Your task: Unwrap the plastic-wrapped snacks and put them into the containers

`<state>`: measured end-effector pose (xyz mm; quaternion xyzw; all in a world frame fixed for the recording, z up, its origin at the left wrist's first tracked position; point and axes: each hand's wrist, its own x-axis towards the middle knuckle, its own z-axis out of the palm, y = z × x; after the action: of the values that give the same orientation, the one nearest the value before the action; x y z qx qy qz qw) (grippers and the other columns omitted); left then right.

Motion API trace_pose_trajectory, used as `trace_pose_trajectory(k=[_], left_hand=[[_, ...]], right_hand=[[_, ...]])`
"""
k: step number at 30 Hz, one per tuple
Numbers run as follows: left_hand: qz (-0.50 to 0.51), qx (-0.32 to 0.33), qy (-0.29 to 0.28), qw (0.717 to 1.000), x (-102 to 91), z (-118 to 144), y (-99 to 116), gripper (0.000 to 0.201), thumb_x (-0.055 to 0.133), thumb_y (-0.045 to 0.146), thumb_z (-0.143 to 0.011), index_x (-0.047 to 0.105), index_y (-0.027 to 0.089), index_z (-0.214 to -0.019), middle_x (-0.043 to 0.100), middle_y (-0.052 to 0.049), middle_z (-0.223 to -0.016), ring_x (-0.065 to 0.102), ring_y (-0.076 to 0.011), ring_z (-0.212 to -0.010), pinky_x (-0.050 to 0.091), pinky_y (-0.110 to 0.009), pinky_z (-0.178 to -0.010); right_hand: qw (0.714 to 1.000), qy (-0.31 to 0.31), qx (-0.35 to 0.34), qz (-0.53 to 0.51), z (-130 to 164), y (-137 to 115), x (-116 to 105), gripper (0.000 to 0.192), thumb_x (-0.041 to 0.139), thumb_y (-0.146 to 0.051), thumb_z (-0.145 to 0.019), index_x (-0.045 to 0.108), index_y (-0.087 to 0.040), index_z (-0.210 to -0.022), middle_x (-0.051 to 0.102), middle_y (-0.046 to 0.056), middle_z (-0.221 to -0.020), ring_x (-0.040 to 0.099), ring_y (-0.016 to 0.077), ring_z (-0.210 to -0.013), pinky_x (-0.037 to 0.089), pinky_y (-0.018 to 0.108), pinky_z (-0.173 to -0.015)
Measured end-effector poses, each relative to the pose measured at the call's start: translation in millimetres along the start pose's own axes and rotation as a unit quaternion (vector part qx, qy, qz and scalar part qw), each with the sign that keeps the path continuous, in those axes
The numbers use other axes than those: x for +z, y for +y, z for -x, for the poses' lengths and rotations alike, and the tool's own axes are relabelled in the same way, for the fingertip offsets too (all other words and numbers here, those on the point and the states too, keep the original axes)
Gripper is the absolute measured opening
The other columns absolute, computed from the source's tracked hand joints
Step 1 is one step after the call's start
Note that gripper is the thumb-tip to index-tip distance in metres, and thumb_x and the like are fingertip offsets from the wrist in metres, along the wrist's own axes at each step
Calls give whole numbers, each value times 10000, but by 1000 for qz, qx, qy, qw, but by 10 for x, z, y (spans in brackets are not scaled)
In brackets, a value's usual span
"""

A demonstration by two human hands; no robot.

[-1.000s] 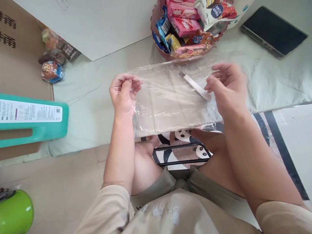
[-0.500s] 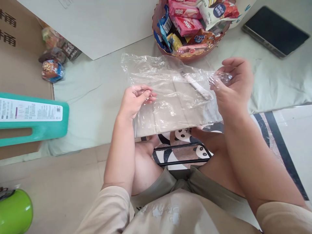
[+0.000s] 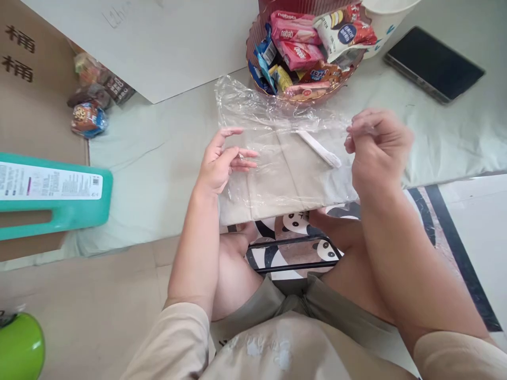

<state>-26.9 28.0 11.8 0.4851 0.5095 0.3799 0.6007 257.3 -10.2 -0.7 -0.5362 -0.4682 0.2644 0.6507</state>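
From where I am standing, a person is leaning over a pale cloth-covered surface (image 3: 132,195), arms reaching forward; a sheet of clear film (image 3: 273,140) is lying crinkled between the two hands, over a beige folded cloth-like piece (image 3: 273,182) near the front edge; its far end is trailing just in front of a bowl (image 3: 344,84) of wrapped snacks. The left hand (image 3: 218,163) is resting at the film's left side, forefinger standing apart, thumb lying near the other fingers; I cannot tell whether it is pinching anything. The right hand (image 3: 380,150) is curling its fingers inward at the opposite side; it is blurring, yet thumb and forefinger are seemingly closing on a bit of film. A white stick (image 3: 319,149) is lying aslant on the beige piece, nearer the right hand; its far end is disappearing under crinkles.

Good handling, to my mind, is depending on gentle, even tension from both sides; one-sided tugging is risking a tear; keeping fingertips flat is helping, and so is minding the stick, since thin film is easily snagging.
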Motion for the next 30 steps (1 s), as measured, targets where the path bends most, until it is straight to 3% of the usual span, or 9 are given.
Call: trace_pose_trajectory(k=[3, 6, 9, 14, 19, 21, 26, 28, 30], left_hand=[[22, -8, -16, 1000, -30, -5, -17, 359, 664, 254, -846, 615, 250, -1202, 796, 7, -862, 794, -172, -700, 645, -249, -651], [54, 7, -12, 998, -63, 9, -18, 160, 731, 305, -832, 643, 208, -923, 795, -7, -887, 801, -182, -736, 661, -263, -660], [82, 25, 2, 996, -93, 18, -11, 364, 828, 382, -768, 557, 170, -652, 791, -21, -920, 798, -174, -743, 666, -254, -655], [132, 86, 20, 987, -134, -32, -17, 623, 978, 426, -514, 420, 153, -459, 787, 3, -933, 753, -129, -685, 647, -217, -587], [144, 128, 42, 980, -154, -95, -33, 680, 977, 414, -523, 364, 141, -417, 769, 10, -893, 732, -112, -685, 598, -179, -547], [150, 135, 35, 979, -157, -91, -24, 647, 983, 381, -522, 391, 140, -418, 764, 10, -909, 742, -120, -713, 604, -188, -576], [142, 123, 44, 981, -131, -40, 22, 495, 927, 335, -659, 505, 156, -475, 758, 1, -1013, 773, -159, -819, 646, -261, -708], [143, 105, 44, 983, -129, -31, 33, 472, 917, 304, -671, 509, 154, -489, 759, 0, -1044, 773, -167, -841, 649, -278, -747], [164, 104, 41, 980, -150, -32, 33, 457, 901, 278, -689, 501, 154, -506, 755, 9, -1064, 770, -169, -870, 648, -289, -770]], right_hand=[[996, 23, -33, -83, -2, 9, 12, 305, 567, -39, -726, 798, -233, -769, 660, 6, -876, 469, 32, -504, 322, 254, -479], [987, 17, -22, -160, -22, 8, 11, 136, 746, -118, -725, 737, -216, -632, 650, 26, -892, 485, 47, -554, 329, 261, -490], [980, -15, -26, -196, -35, -3, -22, 277, 910, -352, -674, 673, -219, -623, 648, 34, -982, 468, 67, -590, 366, 293, -537], [984, -103, 52, -138, -2, -66, -95, 529, 901, -475, -678, 658, -381, -1139, 658, 4, -1127, 503, 126, -666, 467, 322, -623], [968, -225, 113, -5, 50, -152, -108, 328, 872, -465, -730, 656, -247, -846, 716, 35, -993, 626, 176, -798, 494, 329, -669], [975, -195, 93, 50, 59, -164, -79, 273, 836, -419, -776, 633, -238, -800, 713, 30, -890, 621, 182, -760, 489, 346, -677], [996, 29, -30, 78, 48, -133, 48, 161, 743, -344, -836, 603, -265, -835, 617, 1, -787, 598, 188, -717, 487, 379, -724], [998, 36, -42, 20, 50, -119, 85, 215, 747, -405, -840, 590, -284, -920, 619, -1, -811, 614, 191, -728, 492, 376, -720], [999, -17, -2, -50, 64, -106, 99, 348, 789, -468, -805, 581, -306, -1032, 648, -6, -842, 638, 196, -741, 514, 380, -732]])
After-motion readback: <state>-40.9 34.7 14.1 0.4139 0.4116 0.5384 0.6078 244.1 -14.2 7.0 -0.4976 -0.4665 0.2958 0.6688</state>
